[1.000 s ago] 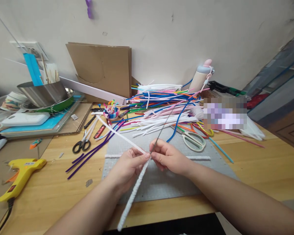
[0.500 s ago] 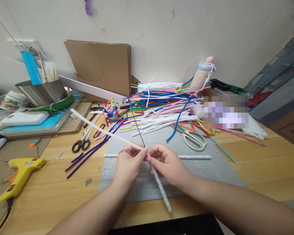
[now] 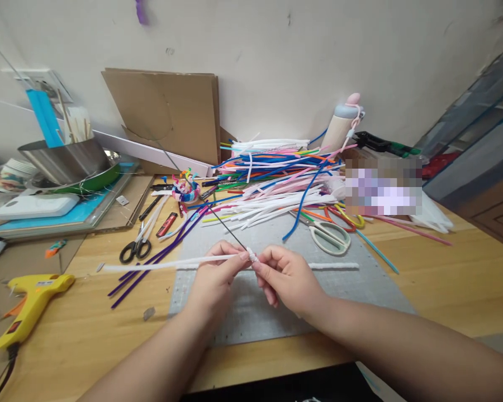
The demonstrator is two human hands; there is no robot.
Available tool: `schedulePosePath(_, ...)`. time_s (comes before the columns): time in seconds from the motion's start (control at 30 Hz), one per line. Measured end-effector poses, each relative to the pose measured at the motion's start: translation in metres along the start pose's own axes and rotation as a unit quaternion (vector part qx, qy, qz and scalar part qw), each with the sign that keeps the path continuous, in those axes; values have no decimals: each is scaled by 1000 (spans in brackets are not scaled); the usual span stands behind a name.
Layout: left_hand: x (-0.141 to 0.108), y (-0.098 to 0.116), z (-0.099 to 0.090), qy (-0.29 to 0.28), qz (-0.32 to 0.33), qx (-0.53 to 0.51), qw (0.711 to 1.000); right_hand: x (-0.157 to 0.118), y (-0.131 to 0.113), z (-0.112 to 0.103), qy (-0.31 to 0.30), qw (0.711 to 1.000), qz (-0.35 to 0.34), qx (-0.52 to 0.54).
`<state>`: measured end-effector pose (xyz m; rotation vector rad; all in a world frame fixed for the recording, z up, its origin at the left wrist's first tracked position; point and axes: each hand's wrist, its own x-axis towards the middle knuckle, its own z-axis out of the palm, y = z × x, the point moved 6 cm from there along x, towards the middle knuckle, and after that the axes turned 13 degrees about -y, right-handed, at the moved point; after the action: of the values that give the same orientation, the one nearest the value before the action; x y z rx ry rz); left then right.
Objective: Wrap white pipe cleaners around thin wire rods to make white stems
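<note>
Thumb and fingers of my left hand point(image 3: 218, 276) pinch a white pipe cleaner point(image 3: 159, 263), whose free end reaches out to the left. A thin dark wire point(image 3: 227, 228) slants up and left from between my hands. White coils wrapped on the wire point(image 3: 252, 255) show at my fingertips. My right hand point(image 3: 291, 279) is closed on this wrapped part, close against the left fingertips; the rest of the wrapped length is hidden by it. Beneath both hands, a long white fuzzy strip point(image 3: 333, 267) lies across the grey mat point(image 3: 272, 326).
Piled pipe cleaners point(image 3: 276, 195) fill the back of the table. White-handled scissors point(image 3: 331, 237) lie right, black-handled scissors point(image 3: 134, 251) left beside purple pipe cleaners point(image 3: 151, 273). A yellow glue gun point(image 3: 33, 301) rests far left. Cardboard point(image 3: 163, 123) leans on the wall near a bottle point(image 3: 341, 125).
The wire has turned to slant further left, and the pipe cleaner's free end has swung down to nearly level. The wrapped tail no longer shows below my right hand.
</note>
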<state>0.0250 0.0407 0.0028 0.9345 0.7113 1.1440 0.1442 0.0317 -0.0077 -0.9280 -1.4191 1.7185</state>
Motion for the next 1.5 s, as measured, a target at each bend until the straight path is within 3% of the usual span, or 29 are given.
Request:
schedulePosePath(0.3,-1,7,0,-17,-29,0,999,-1,-5,2,-54,996,-2,68)
schedulePosePath(0.6,1,1,6,-64,-42,-80,994,3,2,11,-166,959,14,229)
schedulePosePath(0.87,-1,-5,10,-88,-95,-88,988,4,4,15,-201,941,21,271)
schedulePosePath(1.07,1,-1,2,-67,-67,33,995,-1,8,20,-290,869,128,380)
schedulePosePath(1.13,1,2,-1,-47,-43,78,995,-1,7,20,-281,880,120,363)
schedulePosePath(1.27,-1,9,-2,-16,-25,156,987,4,1,12,-176,943,40,280)
schedulePosePath(1.33,-2,9,-1,-15,-34,171,985,5,0,10,-154,953,32,261)
schedulePosePath(1.4,-2,6,1,-27,-43,159,986,4,3,12,-179,940,70,283)
schedulePosePath(1.5,-1,1,2,-43,-58,103,992,0,7,15,-233,892,145,359)
